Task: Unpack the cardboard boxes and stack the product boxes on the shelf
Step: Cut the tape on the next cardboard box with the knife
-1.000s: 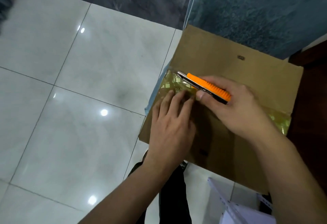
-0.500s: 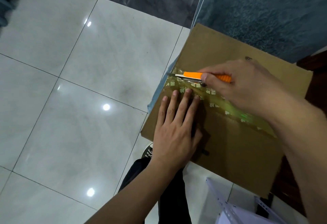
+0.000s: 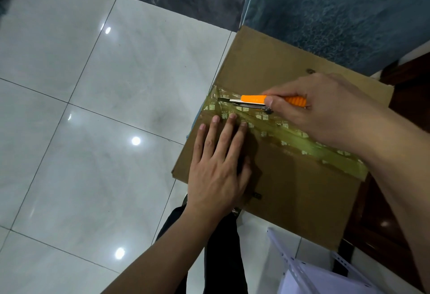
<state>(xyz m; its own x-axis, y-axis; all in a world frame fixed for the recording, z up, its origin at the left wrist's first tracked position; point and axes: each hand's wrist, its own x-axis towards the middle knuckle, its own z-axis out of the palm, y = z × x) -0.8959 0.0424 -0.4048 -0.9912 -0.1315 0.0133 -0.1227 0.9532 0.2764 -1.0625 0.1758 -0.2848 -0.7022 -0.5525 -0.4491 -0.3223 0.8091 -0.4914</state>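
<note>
White shelf [image 3: 309, 277] cut off below

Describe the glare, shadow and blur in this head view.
Head view: ceiling lights glare as bright spots on the glossy floor tiles; the left hand casts a dark shadow on the cardboard box; the tape shines; the top-left corner is smeared; the orange knife stays sharp.

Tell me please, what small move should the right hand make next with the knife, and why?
Probably draw the knife along the tape toward the right hand. The blade tip sits at the tape's left end, the tape looks uncut along the seam, and the left hand lies flat on the box, its fingertips touching the tape's near edge, so keep the blade clear of them.
</note>
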